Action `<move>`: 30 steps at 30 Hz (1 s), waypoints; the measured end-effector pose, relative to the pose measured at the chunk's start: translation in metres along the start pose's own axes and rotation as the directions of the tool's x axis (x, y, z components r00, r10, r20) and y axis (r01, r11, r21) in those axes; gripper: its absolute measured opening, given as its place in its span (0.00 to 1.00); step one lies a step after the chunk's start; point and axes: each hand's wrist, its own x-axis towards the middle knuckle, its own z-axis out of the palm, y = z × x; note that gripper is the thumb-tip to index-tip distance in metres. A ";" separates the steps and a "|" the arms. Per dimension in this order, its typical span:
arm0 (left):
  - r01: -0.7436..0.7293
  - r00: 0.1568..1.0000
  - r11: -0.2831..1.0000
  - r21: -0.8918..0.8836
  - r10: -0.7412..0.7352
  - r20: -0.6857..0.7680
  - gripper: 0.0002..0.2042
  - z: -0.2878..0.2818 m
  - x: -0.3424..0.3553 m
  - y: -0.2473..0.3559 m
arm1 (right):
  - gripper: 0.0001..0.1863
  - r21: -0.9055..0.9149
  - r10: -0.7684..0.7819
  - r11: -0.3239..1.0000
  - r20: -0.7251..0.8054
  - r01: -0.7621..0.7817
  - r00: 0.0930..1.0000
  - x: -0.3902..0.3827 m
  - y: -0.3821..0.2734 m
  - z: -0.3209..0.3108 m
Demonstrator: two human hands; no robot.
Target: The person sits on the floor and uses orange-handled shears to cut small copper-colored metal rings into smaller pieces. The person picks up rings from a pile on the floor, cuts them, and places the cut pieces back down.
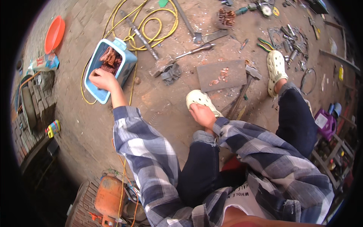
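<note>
My left hand (101,78) reaches into a pale blue plastic bin (127,70) at upper left, beside reddish copper pieces (112,56). Its fingers are curled, and what they grip, if anything, is hidden. My right hand (201,114) lies low over or in front of my cream left clog (197,97), its fingers bent together with their tips partly out of sight. Just beyond it, a flat metal plate (211,75) carries small copper bits (224,75). A hammer (252,72) and another long-handled tool lie right of the plate.
A yellow hose (158,24), steel bars, pliers (264,44) and scattered metal parts surround the work area. An orange basin (55,34) stands upper left, an orange tank (109,195) lower left, a purple jug (326,123) right. My other clog (276,64) rests right of the hammer.
</note>
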 end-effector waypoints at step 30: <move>0.572 0.434 0.705 -0.419 0.173 0.884 0.10 0.004 -0.237 0.268 | 0.07 0.965 0.438 0.239 -0.011 -0.105 0.899 0.012 0.003 -0.074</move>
